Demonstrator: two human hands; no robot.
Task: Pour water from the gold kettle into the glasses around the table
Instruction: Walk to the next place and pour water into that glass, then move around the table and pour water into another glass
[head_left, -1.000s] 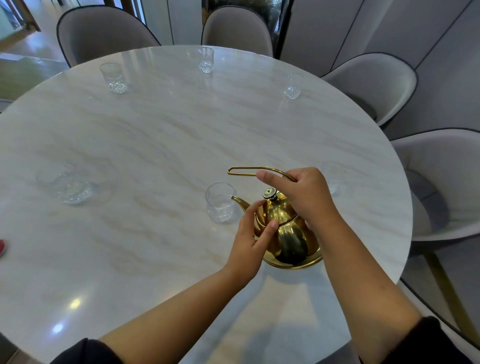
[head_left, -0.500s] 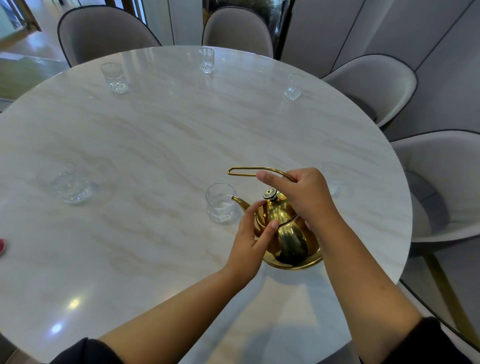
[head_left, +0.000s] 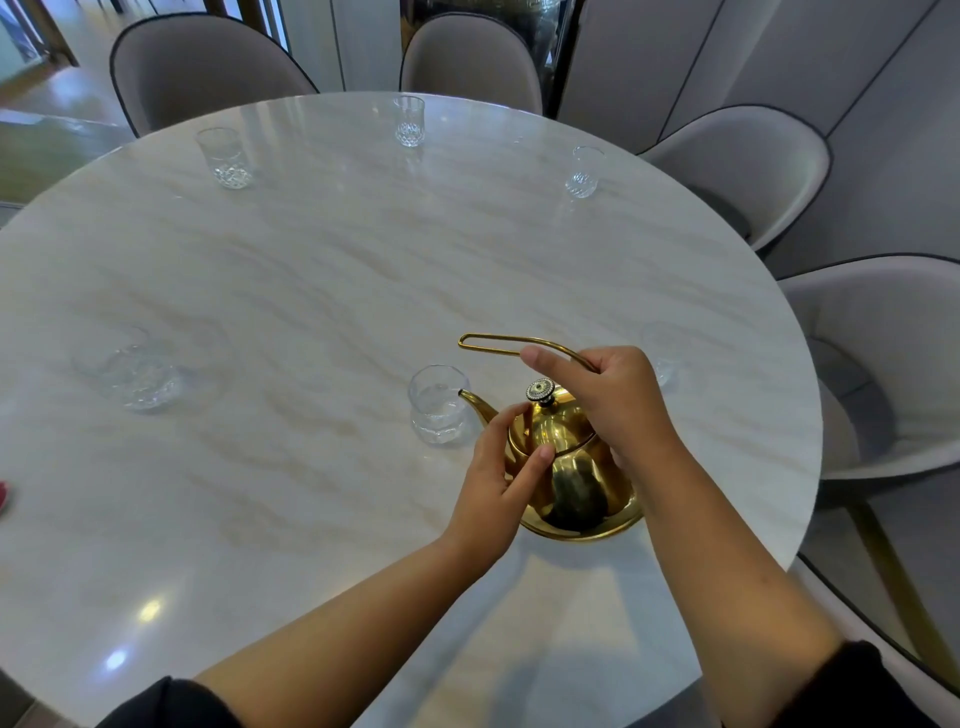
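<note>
The gold kettle (head_left: 571, 473) stands on the round marble table (head_left: 311, 270), its spout tip at the rim of the nearest glass (head_left: 436, 405), which holds some water. My right hand (head_left: 608, 395) grips the kettle's wire handle. My left hand (head_left: 498, 478) rests against the kettle's left side and lid edge. Other clear glasses sit around the table: one at the left (head_left: 137, 369), one at the far left (head_left: 224, 157), one at the far middle (head_left: 409, 120), one at the far right (head_left: 584, 171), and one (head_left: 658, 353) partly hidden behind my right hand.
Grey upholstered chairs ring the table: two at the back (head_left: 202, 67) (head_left: 467, 57) and two on the right (head_left: 743, 166) (head_left: 893, 364). A small red object (head_left: 4, 496) shows at the left edge. The table's rim curves close on the right.
</note>
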